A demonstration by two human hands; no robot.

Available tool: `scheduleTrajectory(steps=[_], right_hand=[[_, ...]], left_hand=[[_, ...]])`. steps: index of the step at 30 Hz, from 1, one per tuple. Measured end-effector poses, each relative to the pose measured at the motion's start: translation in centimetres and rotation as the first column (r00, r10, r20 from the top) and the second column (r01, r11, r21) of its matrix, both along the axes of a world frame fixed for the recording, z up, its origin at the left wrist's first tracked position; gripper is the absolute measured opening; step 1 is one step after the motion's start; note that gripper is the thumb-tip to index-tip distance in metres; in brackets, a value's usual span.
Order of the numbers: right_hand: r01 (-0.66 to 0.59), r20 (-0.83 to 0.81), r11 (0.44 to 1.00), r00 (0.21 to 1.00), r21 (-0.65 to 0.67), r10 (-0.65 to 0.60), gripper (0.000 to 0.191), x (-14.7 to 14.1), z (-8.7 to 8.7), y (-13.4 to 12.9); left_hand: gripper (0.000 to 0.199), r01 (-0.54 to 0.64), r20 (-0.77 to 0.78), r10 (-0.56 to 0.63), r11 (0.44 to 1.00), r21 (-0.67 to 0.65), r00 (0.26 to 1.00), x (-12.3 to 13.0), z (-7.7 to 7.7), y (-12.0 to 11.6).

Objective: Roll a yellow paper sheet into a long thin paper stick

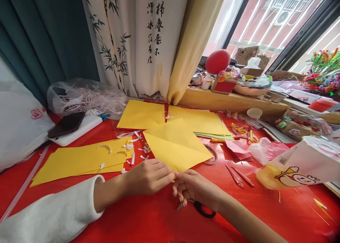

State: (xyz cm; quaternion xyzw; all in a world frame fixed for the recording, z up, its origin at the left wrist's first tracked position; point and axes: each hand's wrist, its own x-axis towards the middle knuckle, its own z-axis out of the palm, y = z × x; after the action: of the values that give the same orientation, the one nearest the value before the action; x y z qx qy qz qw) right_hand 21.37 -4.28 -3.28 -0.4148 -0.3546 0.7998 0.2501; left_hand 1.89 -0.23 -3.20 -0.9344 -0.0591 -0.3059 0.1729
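- Across the red table [143, 218], head view: one yellow sheet [176, 143] between the two hands, near corner toward the person; landmark for what follows.
- Left hand [151, 175], pale sleeve: at the sheet's near corner, palm down, grip closed on it.
- Right hand [202, 190], bare forearm: thumb and a finger pinching the same corner, other fingers curled below; the hands meet there.
- Behind the sheet: two yellow stacks [143, 112], side by side, partly covered by its far part; green edges show under the right-hand one.
- Left of the sheet: more yellow paper [79, 156], overlapping, white scraps [133, 158] on and beside it.
- Right of the sheet: a grey ring [216, 157], just beside its edge; farther off, a printed cup [294, 165].
- Nearer the person than the sheet: black-handled scissors [197, 205], partly hidden by the right hand.
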Motion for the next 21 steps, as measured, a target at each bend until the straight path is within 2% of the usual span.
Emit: scheduleTrajectory(steps=[6,9,13,16,17,18,19,21], right_hand=[[0.011,-0.031,0.999,0.999,0.047,-0.009,0.034,-0.1,-0.2,0.0],[0.017,-0.005,0.998,1.0,0.058,-0.017,0.032,-0.2,0.0,-0.1],[0.034,0.015,0.998,0.999,0.056,-0.035,0.025,-0.1,0.1,0.1],[-0.022,0.132,0.987,0.991,0.158,0.001,0.03,0.1,0.2,0.2],[-0.076,0.235,0.969,0.972,0.237,0.018,0.034,0.1,0.3,0.2],[-0.15,0.368,0.927,0.93,0.343,0.015,0.035,0.2,0.4,0.1],[-0.246,0.503,0.855,0.864,0.457,-0.02,0.034,0.3,0.6,0.0],[-0.456,0.69,0.65,0.708,0.608,-0.15,0.022,0.4,0.9,-0.3]], left_hand=[[0.015,0.009,-0.03,-0.007,0.996,0.09,1.0,-0.3,0.1,-0.2],[0.014,0.004,-0.043,-0.001,0.997,0.075,0.999,-0.4,0.0,-0.2],[0.013,-0.008,-0.032,0.007,0.999,-0.049,0.999,-0.3,-0.4,0.2],[0.012,-0.046,0.007,0.049,0.98,-0.193,0.999,-0.1,-0.8,0.4],[0.012,-0.063,0.016,0.068,0.973,-0.223,0.998,-0.1,-0.9,0.5],[0.012,-0.084,0.023,0.092,0.968,-0.237,0.995,-0.1,-1.0,0.5],[0.012,-0.108,0.027,0.117,0.965,-0.24,0.993,-0.1,-1.1,0.6],[0.012,-0.158,0.028,0.17,0.958,-0.237,0.985,-0.1,-1.2,0.5]])
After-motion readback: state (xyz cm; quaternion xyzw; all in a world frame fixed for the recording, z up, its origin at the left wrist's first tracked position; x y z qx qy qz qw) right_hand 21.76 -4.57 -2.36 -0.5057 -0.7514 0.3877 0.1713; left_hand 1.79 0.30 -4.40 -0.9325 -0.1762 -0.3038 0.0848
